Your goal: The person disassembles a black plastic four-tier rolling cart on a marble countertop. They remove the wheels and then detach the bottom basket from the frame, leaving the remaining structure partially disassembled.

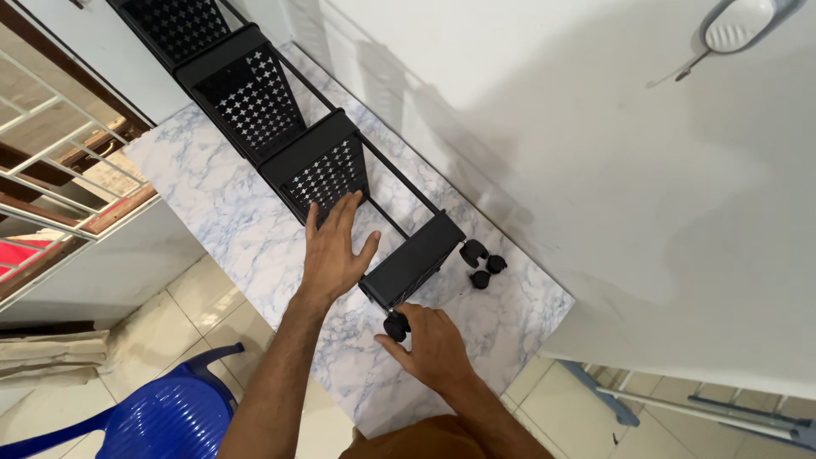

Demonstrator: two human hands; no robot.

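Left hand: left hand point(333, 255) lay flat, fingers spread apart, palm down on the marble-patterned table point(212, 195) with its fingertips against the lower black tier point(327, 170) of the tiered rack point(280, 136) — gripping nothing, apparently bracing the frame so it would not slide.
Right hand: right hand point(433, 344) sat just below and to the right of the left, thumb and fingers curled together around a small black caster wheel point(396, 325) at the near corner of the rack's base box point(414, 259) — a pinch rather than a full fist, as far as could be seen.
Rack: it lay on its side along the table, stretching away from the left hand's fingertips toward the far corner, so its underside faced the right hand and the wheel sockets were within reach.
Other casters: three more black wheels point(483, 262) stood beyond the right hand, on the far end of the base box, close to the white wall point(595, 170).
Below the hands: a blue plastic chair point(161, 416) stood on the tiled floor point(212, 306), down and left of the left forearm.
Left of the left hand: a barred window grille point(59, 153), well apart.
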